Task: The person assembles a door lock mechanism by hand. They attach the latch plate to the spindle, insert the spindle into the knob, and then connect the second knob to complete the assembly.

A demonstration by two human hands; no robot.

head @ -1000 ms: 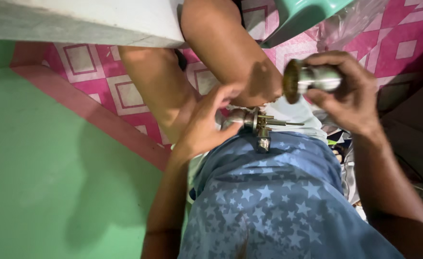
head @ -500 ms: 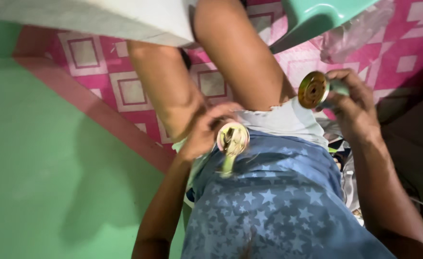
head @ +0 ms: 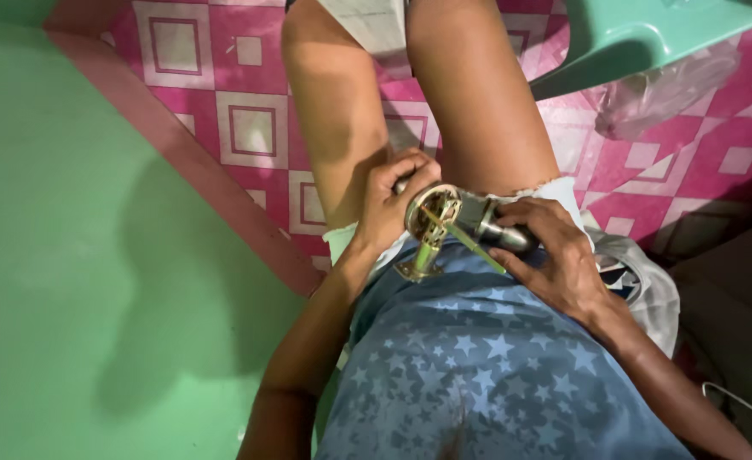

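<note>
Seen from above, a seated person works over their lap, bare knees pointing up the frame. At far left lies a plain green floor (head: 95, 281), bordered by a diagonal pink strip and pink patterned tiles (head: 222, 128).

The left hand (head: 388, 204) comes up from the lower middle with the forearm angled toward the knees. Its fingers are curled closed around the far side of a round brass and steel door knob lock assembly (head: 435, 217), which sits just above the lap between the two hands. A brass latch piece (head: 420, 262) hangs down from it toward the blue star-printed shirt (head: 478, 366).

The right hand (head: 555, 260) reaches in from the lower right, wrist bent, fingers wrapped around the silver knob end (head: 499, 234) of the same assembly. The palms and most fingertips are hidden behind the metal, so the exact grip points cannot be made out.

At upper right, a pale green plastic chair (head: 648, 34) is cut off by the frame, with a crumpled clear plastic bag (head: 665, 89) beneath it.
</note>
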